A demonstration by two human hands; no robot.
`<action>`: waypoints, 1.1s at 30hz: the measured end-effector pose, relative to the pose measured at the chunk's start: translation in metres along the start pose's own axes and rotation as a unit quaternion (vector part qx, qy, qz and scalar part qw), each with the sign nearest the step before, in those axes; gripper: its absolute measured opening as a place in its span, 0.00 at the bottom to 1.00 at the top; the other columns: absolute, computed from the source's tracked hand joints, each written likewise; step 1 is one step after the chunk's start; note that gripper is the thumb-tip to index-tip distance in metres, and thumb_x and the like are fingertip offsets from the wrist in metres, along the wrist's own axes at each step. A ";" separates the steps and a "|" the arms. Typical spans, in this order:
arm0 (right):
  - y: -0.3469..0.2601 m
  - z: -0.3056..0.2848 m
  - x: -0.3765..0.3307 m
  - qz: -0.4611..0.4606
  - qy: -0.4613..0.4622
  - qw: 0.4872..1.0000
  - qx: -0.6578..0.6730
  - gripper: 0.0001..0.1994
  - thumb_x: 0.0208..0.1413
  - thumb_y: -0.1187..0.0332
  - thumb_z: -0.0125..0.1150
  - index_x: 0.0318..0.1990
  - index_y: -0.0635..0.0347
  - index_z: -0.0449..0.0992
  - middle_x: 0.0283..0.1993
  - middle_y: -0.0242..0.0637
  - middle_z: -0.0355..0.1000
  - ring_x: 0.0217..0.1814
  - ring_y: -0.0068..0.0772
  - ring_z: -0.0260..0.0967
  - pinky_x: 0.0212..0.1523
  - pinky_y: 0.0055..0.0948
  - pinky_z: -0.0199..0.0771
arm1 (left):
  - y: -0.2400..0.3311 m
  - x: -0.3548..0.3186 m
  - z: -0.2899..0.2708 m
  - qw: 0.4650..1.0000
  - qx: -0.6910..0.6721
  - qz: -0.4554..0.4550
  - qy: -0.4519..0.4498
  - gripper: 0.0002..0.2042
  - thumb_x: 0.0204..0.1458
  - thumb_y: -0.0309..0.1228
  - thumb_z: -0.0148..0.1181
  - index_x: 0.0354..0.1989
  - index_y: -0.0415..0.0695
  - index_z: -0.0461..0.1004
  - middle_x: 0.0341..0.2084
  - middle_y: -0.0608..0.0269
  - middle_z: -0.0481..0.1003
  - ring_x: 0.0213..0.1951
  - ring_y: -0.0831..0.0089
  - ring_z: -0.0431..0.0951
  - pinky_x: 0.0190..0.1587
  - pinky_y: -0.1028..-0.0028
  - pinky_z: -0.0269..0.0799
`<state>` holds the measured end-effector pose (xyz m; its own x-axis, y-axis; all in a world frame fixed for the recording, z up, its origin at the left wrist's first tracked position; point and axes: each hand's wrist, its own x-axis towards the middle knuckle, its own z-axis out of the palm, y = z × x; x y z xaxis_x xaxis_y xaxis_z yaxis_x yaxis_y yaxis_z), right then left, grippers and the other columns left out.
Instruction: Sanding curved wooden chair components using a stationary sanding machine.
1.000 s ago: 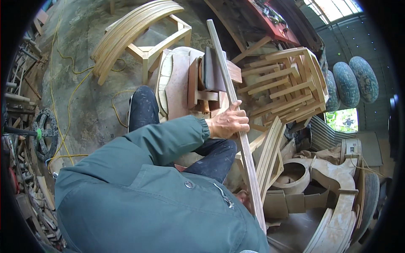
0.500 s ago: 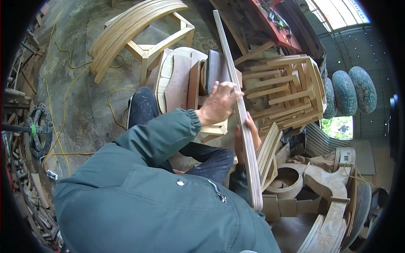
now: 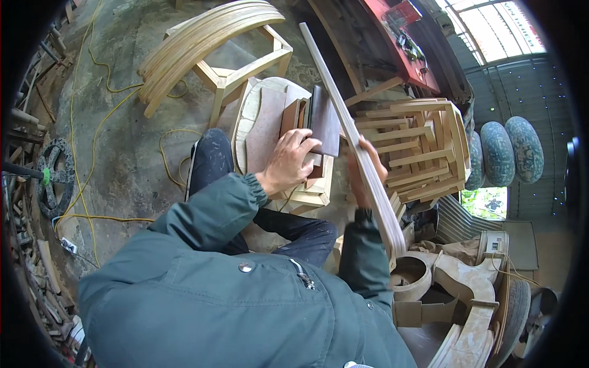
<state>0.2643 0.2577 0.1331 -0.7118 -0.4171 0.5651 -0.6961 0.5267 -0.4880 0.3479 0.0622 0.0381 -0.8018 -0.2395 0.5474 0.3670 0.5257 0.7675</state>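
A long, slim wooden strip point(image 3: 350, 126) with a grooved face runs slantwise in front of me, from far centre to near right. Closed around its nearer half is my right hand point(image 3: 367, 168), fingers curled over the edge and the rest partly behind the wood. My left hand point(image 3: 289, 161) is off the strip, its fingers bent and apart. Its fingertips reach the near end of a dark flat panel point(image 3: 327, 126), which stands on a low wooden stand with a pale, rounded board point(image 3: 264, 122). Part of the stand's near side is behind the left hand.
A pale wooden frame point(image 3: 254, 75) carries a stack of curved strips point(image 3: 208, 43) at far left. More stacked frames point(image 3: 423, 147) stand at right, near large carved pieces point(image 3: 472, 276). A yellow cord point(image 3: 110, 218) crosses the concrete floor; a red table point(image 3: 405, 43) is beyond.
My left hand has come off the strip and moved down and left to the dark panel. In my right hand, the strip's near end has swung up and to the right.
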 end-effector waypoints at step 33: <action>-0.147 -0.234 -0.110 0.099 -0.024 0.989 -0.107 0.21 0.54 0.66 0.72 0.53 0.66 0.76 0.49 0.53 0.79 0.52 0.44 0.79 0.58 0.40 0.78 | 0.022 0.087 0.085 0.979 -0.022 0.203 -0.015 0.18 0.41 0.22 0.71 0.42 0.47 0.76 0.41 0.58 0.76 0.55 0.56 0.76 0.67 0.50 0.58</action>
<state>0.4667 0.3999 0.2980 -0.8393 -0.3229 0.4375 -0.5110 0.7434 -0.4316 0.2464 0.1221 0.0743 -0.5987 0.0056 0.8009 0.6772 0.5375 0.5025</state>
